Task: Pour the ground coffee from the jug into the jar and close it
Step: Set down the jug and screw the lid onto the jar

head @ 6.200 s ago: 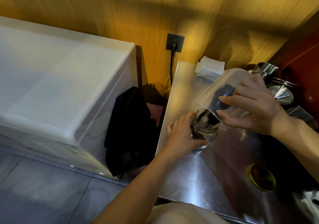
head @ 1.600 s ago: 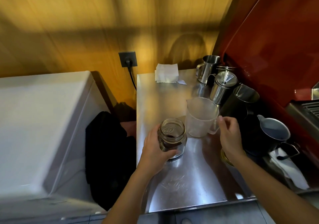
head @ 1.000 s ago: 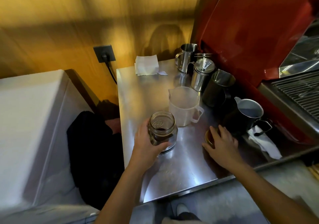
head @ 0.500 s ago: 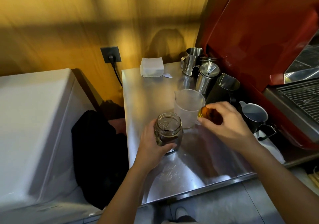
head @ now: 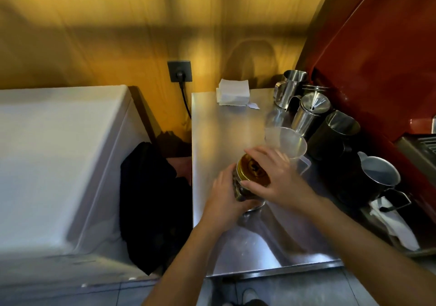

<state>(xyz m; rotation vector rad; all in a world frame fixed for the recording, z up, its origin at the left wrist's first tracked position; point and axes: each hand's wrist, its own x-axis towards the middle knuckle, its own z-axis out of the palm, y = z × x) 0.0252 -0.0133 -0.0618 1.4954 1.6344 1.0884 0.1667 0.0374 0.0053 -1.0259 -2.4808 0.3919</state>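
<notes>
Left hand (head: 223, 196) wraps the jar (head: 240, 191), fingers curled tight round the glass, pinning it to the steel counter (head: 226, 126). The jar stands upright, long axis vertical, mouth up, touching the near-left side of the empty plastic jug (head: 286, 141). Right hand (head: 277, 176) pinches the gold lid (head: 252, 171) by its rim, fingers spread, and the lid sits slightly tilted. My call: level it first, then twist, or the thread crosses.
</notes>
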